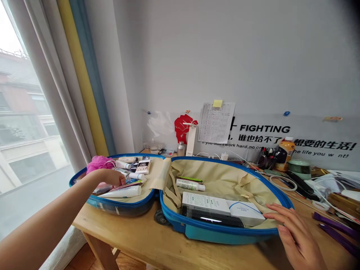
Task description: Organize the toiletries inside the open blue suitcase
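Two halves, both open

Across the lower frame, a wooden table [157, 245] carries the blue suitcase [213, 233]. Its right half holds white boxes [205, 203] at the front. At lower right, the right hand [295, 234], cut off at the wrist, lies flat and open on the rim, empty. Left of centre, the left hand [112, 177] curls over toiletries [121, 192] beside a pink bath puff [98, 163]; hidden fingertips leave its grip unclear.

Tubes [120, 192] crowd left suitcase half [123, 207]; right half [213, 232] (beige lining [225, 180]) roomier.
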`<action>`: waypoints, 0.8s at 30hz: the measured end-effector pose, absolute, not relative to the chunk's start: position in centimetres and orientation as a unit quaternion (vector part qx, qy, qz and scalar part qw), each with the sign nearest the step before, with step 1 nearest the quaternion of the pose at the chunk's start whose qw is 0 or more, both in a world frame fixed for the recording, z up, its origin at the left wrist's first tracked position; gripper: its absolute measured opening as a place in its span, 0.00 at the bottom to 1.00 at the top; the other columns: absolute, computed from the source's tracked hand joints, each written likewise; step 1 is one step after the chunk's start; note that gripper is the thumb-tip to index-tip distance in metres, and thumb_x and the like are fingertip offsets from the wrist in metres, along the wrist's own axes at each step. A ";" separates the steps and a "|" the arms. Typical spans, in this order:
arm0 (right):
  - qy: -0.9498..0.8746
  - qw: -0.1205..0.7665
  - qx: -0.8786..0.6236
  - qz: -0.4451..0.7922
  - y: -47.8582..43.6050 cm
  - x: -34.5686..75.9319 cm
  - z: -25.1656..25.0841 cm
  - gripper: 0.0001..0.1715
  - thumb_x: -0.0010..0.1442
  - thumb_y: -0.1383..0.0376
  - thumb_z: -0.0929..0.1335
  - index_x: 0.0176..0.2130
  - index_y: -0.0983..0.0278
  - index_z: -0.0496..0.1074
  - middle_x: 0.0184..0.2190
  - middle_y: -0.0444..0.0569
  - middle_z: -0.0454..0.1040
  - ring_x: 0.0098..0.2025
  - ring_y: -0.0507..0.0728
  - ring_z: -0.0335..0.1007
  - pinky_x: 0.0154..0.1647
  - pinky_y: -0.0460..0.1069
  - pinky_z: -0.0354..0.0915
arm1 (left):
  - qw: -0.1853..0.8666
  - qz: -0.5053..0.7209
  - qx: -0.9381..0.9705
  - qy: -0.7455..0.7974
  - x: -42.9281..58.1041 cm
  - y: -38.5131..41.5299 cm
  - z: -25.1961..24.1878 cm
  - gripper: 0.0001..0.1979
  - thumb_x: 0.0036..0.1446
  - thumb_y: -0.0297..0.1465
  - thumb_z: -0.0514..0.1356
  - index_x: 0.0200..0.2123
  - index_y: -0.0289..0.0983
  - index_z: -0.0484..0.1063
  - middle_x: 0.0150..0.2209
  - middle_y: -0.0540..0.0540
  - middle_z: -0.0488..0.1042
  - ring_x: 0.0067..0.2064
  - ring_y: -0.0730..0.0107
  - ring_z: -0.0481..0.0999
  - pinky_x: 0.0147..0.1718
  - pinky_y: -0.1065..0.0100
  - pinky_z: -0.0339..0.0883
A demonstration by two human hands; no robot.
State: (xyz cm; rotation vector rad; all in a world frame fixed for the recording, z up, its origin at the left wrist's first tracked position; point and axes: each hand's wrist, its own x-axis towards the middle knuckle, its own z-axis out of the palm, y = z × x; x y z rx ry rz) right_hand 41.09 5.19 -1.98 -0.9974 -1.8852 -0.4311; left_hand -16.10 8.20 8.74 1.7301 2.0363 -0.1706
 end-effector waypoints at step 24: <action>-0.767 0.460 -0.413 -0.168 5.2 41.2 -2.0 0.20 0.64 0.54 0.58 0.36 0.58 0.74 0.42 0.50 0.77 0.45 0.60 0.73 0.55 0.60 0.63 | 0.061 0.141 0.772 0.617 -4.4 11.4 13.4 0.17 0.59 0.44 0.50 0.43 0.40 0.68 0.39 0.49 0.76 0.41 0.64 0.74 0.39 0.68 0.66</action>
